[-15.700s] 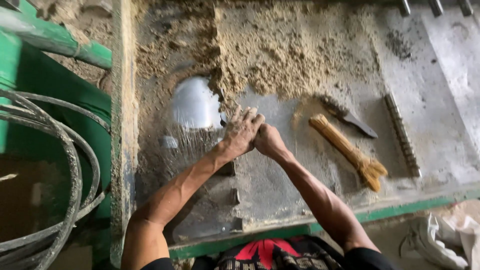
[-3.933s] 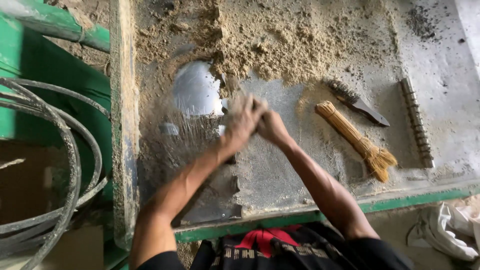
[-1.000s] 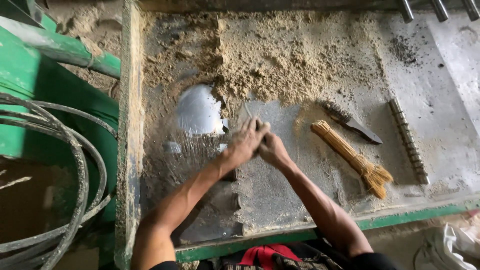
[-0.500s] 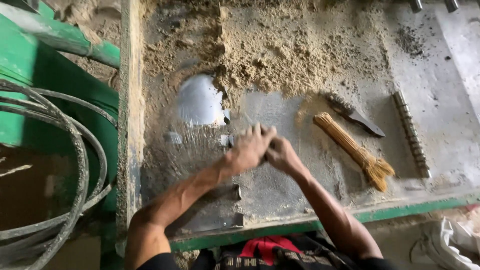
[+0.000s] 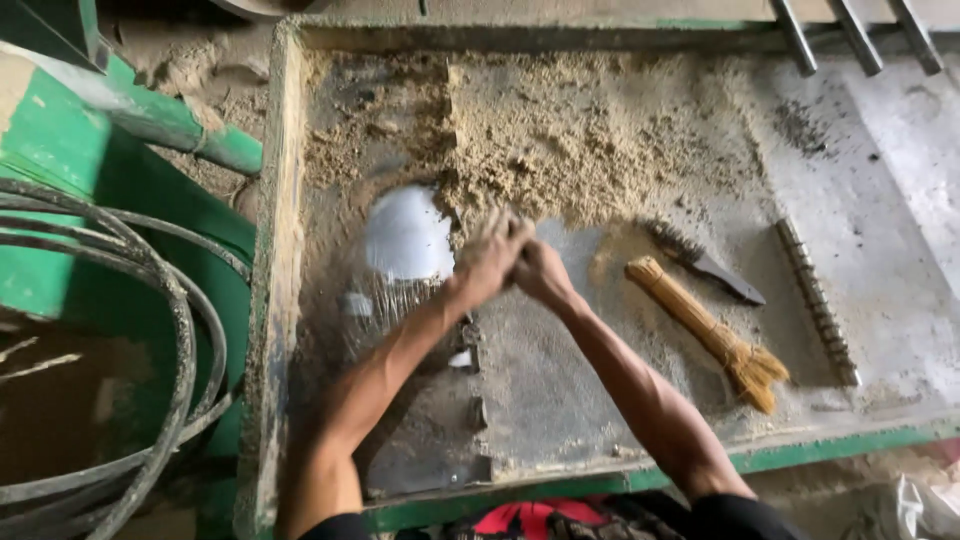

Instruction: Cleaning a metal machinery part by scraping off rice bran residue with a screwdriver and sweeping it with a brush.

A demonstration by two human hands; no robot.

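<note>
Since half a second ago the two hands have slid up the counter, away from the person, so they now sit right at the lower edge of the sawdust heap [image 5: 590, 140] instead of on the bare grey patch below it. From that I judge the rubbing or scraping stroke is at its far end, pushing loose dust back toward the pile; nothing else on the counter has shifted.

Going left to right: coiled dark hoses [image 5: 150, 330] lie over the green machine frame [image 5: 60, 150]. The counter [image 5: 275, 300] is really a shallow tray with a raised rim, and it holds the sawdust across its far half, thinner smears along its left side, and a swept grey area near the person. A shiny bare metal patch [image 5: 405, 235] shows just left of the hands. The left hand [image 5: 490, 262] and right hand [image 5: 540, 272] are pressed together, fingers curled; they are blurred, and I cannot tell whether they grip anything. Further right lie a dark-handled brush [image 5: 705, 262], a small straw broom [image 5: 710, 335] just beside it, and a ribbed metal rod [image 5: 818, 300] near the right rim.
</note>
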